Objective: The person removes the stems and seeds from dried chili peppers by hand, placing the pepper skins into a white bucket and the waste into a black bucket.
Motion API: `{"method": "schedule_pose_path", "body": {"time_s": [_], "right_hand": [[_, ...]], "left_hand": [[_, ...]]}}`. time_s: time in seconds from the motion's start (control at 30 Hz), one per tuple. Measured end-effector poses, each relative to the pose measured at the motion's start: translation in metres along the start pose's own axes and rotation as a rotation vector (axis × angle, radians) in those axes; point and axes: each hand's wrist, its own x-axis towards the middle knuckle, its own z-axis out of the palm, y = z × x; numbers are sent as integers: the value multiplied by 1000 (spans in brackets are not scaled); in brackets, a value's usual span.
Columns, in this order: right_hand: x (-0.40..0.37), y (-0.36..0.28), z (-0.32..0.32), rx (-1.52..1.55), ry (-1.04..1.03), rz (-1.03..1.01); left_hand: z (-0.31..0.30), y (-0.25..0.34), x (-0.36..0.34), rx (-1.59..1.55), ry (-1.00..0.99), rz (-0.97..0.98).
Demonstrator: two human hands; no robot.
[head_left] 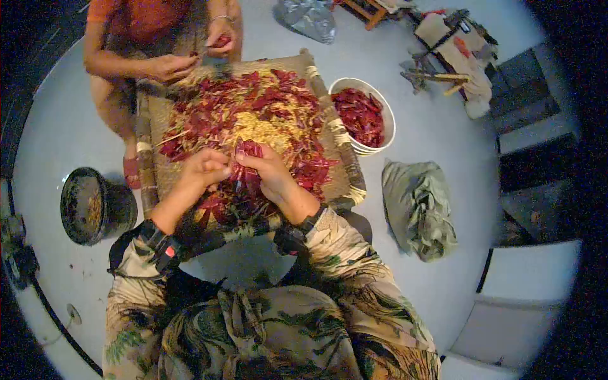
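Observation:
My right hand [271, 171] is closed around several dried red chillies [248, 150], which stick out past the thumb and hang below the palm. Close beside it, my left hand [206, 168] has its fingers curled and pinched together at the edge of these chillies; what is between the fingertips is too small to make out. Beneath both hands is a woven tray with a wooden frame [144, 161]. Torn red chilli pieces [218, 95] and a heap of yellow seeds [269, 130] are spread over it.
Across the tray sits another person [149, 25], also handling chillies. A white bucket [391, 120] of red chillies stands to the right, near a grey-green sack [418, 209]. On the left is a black bucket [120, 206]. A plastic bag [308, 19] lies at the back.

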Motion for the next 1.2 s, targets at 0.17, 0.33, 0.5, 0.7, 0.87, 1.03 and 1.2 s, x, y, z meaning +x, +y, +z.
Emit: {"method": "schedule_pose_path", "body": {"time_s": [0.17, 0.33, 0.5, 0.7, 0.87, 1.03, 1.2], "right_hand": [[1, -56, -35, 54, 155, -206], [-4, -122, -110, 749, 467, -691], [0, -111, -138, 1008, 483, -554], [12, -87, -98, 699, 328, -367], [7, -63, -50, 203, 156, -144], [3, -39, -20, -100, 68, -1], [4, -32, -14, -163, 39, 67]], "left_hand": [[-11, -15, 4, 23, 28, 49], [-17, -22, 6, 28, -22, 75], [-25, -17, 1, 133, -22, 61], [-48, -20, -15, 738, 124, 264], [-54, -17, -16, 1112, -3, 62], [-45, -70, -2, 1336, 27, 64], [-29, -77, -5, 1348, -11, 75]]}}
